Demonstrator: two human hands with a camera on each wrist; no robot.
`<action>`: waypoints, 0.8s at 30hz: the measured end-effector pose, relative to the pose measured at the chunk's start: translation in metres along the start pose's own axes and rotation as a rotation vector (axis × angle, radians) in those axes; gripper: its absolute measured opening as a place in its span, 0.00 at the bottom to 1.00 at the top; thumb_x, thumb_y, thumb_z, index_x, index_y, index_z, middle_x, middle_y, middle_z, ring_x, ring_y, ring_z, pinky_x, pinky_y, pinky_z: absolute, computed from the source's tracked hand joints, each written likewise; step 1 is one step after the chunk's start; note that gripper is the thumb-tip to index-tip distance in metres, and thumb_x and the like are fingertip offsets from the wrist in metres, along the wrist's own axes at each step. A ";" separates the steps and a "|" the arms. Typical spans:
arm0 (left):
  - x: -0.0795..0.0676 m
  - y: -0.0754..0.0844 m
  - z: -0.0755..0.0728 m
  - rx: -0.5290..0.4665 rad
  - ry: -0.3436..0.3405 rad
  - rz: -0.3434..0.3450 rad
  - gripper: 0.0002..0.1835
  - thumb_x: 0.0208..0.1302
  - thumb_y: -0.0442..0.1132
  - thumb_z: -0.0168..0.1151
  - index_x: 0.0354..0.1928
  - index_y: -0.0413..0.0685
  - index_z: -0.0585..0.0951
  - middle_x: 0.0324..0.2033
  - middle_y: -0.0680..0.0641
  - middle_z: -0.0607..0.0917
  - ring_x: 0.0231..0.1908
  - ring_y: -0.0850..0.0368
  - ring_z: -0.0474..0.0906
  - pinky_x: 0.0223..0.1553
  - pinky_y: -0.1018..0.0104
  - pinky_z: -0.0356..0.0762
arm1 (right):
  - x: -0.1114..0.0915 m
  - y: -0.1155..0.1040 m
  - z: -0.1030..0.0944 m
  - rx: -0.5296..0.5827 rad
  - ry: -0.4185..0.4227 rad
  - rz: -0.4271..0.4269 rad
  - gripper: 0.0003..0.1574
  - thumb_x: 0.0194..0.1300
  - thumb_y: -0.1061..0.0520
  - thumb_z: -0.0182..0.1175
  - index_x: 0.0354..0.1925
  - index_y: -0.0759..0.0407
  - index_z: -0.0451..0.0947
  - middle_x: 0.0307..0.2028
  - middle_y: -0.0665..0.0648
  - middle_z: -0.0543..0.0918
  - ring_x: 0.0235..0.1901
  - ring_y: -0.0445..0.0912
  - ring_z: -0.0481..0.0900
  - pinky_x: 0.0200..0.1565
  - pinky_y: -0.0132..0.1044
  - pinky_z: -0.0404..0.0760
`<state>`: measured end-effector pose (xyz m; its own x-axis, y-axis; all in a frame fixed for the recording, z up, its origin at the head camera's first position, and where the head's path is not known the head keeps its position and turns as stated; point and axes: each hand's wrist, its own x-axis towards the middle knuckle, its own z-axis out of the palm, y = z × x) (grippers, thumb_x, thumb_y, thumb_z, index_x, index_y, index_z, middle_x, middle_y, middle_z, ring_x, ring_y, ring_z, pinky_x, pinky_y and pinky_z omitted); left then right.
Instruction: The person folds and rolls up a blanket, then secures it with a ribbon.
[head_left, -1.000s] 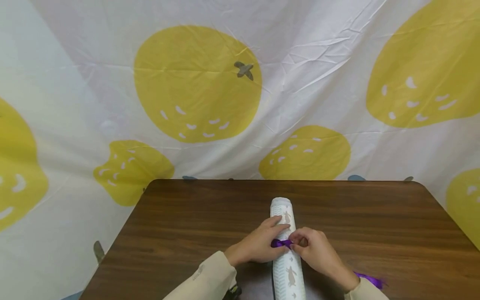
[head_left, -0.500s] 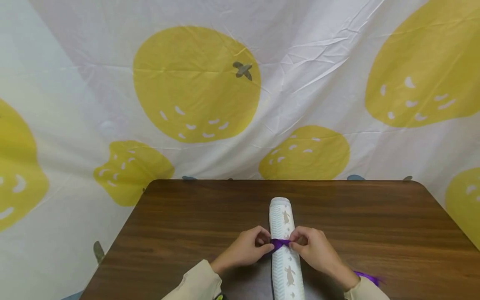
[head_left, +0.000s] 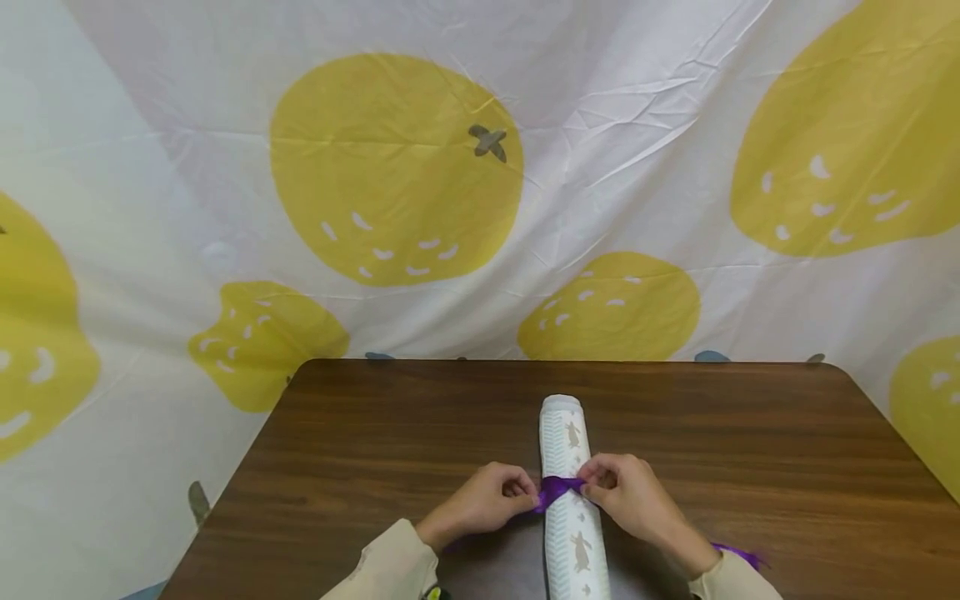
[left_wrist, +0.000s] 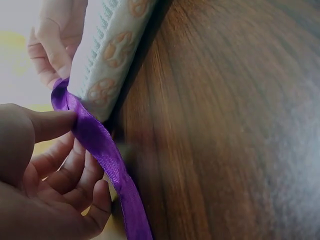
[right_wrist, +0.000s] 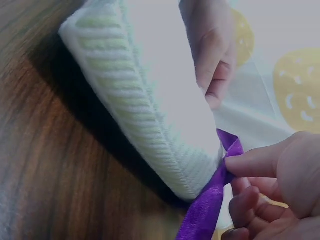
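A white cloth roll (head_left: 576,542), printed with brown rabbits and pale chevrons, lies lengthwise on the table. Across its middle passes a purple satin ribbon (head_left: 557,490). At the roll's left side, my left hand (head_left: 483,500) pinches the ribbon between thumb and fingers; a long tail hangs from that pinch in the left wrist view. My right hand (head_left: 632,493) pinches the ribbon at the roll's right side, thumb (right_wrist: 250,162) on top, with another length trailing below. Whether the ribbon is knotted on the roll, I cannot tell.
The brown wood-grain table (head_left: 405,417) runs back to a hanging white cloth (head_left: 420,321) with yellow fruit prints. Beside my right sleeve, a purple ribbon end (head_left: 742,554) lies on the table. A small dark and yellow-green object (head_left: 435,593) shows by my left cuff.
My left hand has come off the roll's top and moved left, drawing the ribbon out to that side. The ribbon looks wider across the roll. My right hand has stayed in place.
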<state>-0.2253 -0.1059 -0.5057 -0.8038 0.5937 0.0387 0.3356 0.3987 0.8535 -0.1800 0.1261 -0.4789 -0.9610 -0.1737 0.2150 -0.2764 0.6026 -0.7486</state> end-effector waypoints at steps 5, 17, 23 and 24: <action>-0.003 0.000 -0.003 -0.032 -0.012 -0.008 0.04 0.63 0.36 0.66 0.30 0.45 0.82 0.25 0.55 0.82 0.26 0.69 0.74 0.30 0.74 0.72 | 0.001 -0.001 -0.001 -0.008 -0.018 0.013 0.07 0.55 0.67 0.68 0.27 0.57 0.81 0.21 0.47 0.76 0.21 0.34 0.69 0.23 0.28 0.71; -0.004 -0.003 -0.006 -0.107 -0.056 -0.046 0.04 0.65 0.35 0.64 0.32 0.42 0.82 0.25 0.45 0.86 0.21 0.65 0.71 0.23 0.75 0.64 | 0.004 0.001 -0.009 0.111 -0.117 -0.011 0.09 0.52 0.66 0.71 0.27 0.58 0.79 0.23 0.50 0.79 0.23 0.37 0.72 0.25 0.30 0.73; -0.004 -0.006 -0.007 -0.147 -0.072 -0.062 0.04 0.66 0.34 0.62 0.33 0.40 0.81 0.26 0.41 0.87 0.20 0.65 0.69 0.22 0.75 0.62 | 0.007 0.002 -0.012 0.205 -0.138 -0.017 0.11 0.51 0.68 0.71 0.31 0.62 0.78 0.26 0.54 0.82 0.25 0.38 0.76 0.27 0.30 0.76; -0.003 -0.007 -0.006 -0.153 -0.073 -0.063 0.05 0.67 0.34 0.62 0.34 0.40 0.81 0.27 0.40 0.87 0.20 0.65 0.68 0.21 0.75 0.61 | 0.007 0.002 -0.013 0.221 -0.142 -0.013 0.11 0.50 0.68 0.71 0.32 0.62 0.78 0.27 0.55 0.81 0.25 0.38 0.76 0.27 0.30 0.76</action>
<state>-0.2279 -0.1151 -0.5084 -0.7809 0.6226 -0.0507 0.2028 0.3294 0.9222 -0.1875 0.1356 -0.4708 -0.9434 -0.2974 0.1470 -0.2670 0.4174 -0.8686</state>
